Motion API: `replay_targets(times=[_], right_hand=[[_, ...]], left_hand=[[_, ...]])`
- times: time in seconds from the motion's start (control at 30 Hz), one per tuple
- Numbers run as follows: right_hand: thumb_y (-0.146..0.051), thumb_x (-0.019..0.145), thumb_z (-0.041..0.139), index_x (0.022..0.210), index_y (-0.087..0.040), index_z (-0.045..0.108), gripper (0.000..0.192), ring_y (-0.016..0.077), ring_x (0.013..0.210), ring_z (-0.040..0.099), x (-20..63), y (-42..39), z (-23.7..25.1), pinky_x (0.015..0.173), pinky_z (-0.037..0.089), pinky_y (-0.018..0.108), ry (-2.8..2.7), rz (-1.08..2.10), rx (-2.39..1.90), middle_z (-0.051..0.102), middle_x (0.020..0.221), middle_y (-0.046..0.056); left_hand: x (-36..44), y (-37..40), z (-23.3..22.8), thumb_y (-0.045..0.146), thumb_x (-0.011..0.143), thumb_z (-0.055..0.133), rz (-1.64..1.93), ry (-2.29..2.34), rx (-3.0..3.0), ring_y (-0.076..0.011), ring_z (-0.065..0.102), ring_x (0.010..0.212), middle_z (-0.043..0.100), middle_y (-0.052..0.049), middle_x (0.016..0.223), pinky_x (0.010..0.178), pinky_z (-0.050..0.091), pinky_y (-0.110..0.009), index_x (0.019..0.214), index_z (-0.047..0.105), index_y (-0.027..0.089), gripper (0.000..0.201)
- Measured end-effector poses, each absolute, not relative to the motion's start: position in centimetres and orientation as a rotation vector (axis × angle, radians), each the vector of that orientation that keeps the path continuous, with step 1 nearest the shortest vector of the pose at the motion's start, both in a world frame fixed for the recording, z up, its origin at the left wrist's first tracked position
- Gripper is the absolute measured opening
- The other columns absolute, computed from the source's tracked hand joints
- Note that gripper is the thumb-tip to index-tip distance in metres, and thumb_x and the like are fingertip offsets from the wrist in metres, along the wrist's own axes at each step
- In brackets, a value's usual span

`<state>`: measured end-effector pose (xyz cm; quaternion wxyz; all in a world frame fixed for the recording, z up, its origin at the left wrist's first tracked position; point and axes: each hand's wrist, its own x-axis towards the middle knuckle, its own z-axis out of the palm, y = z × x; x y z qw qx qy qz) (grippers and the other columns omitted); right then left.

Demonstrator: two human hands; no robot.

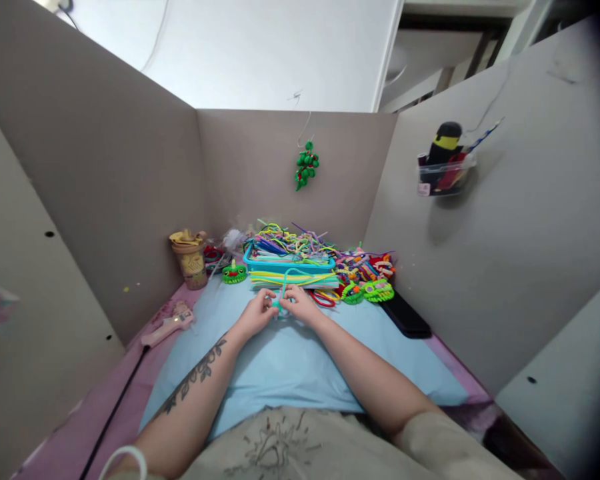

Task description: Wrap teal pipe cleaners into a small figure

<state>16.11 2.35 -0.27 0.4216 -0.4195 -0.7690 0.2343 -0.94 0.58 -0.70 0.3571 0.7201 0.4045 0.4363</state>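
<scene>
My left hand (258, 313) and my right hand (298, 305) meet over the blue table cover, fingers closed round a small teal pipe cleaner piece (277, 305). One teal strand rises from between the fingers and loops over to the right. The fingers partly hide the piece, so its full shape is unclear. Just beyond my hands lies a row of straight yellow, teal and white pipe cleaners (295, 281). Beside my right hand are red-handled scissors (324, 299).
Behind the row sits a blue tray (247, 260) heaped with colourful pipe cleaners. Green fuzzy figures (379, 291) and a black flat case (405, 315) lie right. At left are a pink glue gun (170, 328) and a brown cup (189, 263). Grey panels enclose the table.
</scene>
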Motion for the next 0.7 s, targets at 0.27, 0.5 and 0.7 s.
replay_targets(times=[0.27, 0.5, 0.7], right_hand=[[-0.027, 0.079, 0.051, 0.070, -0.019, 0.058, 0.014, 0.0200, 0.105, 0.045, 16.1, 2.0, 0.5, 0.096, 0.032, 0.035, -1.641, 0.498, -0.980, 0.048, 0.105, 0.007], [-0.032, 0.077, 0.056, 0.071, -0.019, 0.062, 0.016, 0.0225, 0.112, 0.042, 15.6, 1.2, 0.8, 0.098, 0.030, 0.038, -1.609, 0.501, -0.962, 0.049, 0.109, 0.008], [-0.037, 0.076, 0.058, 0.073, -0.019, 0.064, 0.019, 0.0208, 0.104, 0.048, 15.2, 1.2, 0.6, 0.095, 0.033, 0.036, -1.615, 0.549, -0.944, 0.054, 0.104, 0.006]], left_hand=[[-0.6, -0.1, 0.9, 0.035, 0.070, 0.061, 1.420, 1.238, 1.845, -0.0121, 0.049, 0.058, 0.062, -0.002, 0.075, 0.059, 0.038, -0.024, 0.077, 0.061, 0.018, 0.018], [0.0, 0.0, 0.6, 0.034, 0.066, 0.065, 1.457, 1.170, 1.875, -0.0129, 0.046, 0.064, 0.053, -0.001, 0.070, 0.062, 0.037, -0.025, 0.066, 0.064, 0.018, 0.016], [-0.3, 0.3, 0.7, 0.039, 0.066, 0.065, 1.459, 1.136, 1.742, -0.0122, 0.041, 0.061, 0.045, 0.001, 0.058, 0.061, 0.033, -0.025, 0.052, 0.056, 0.016, 0.029]])
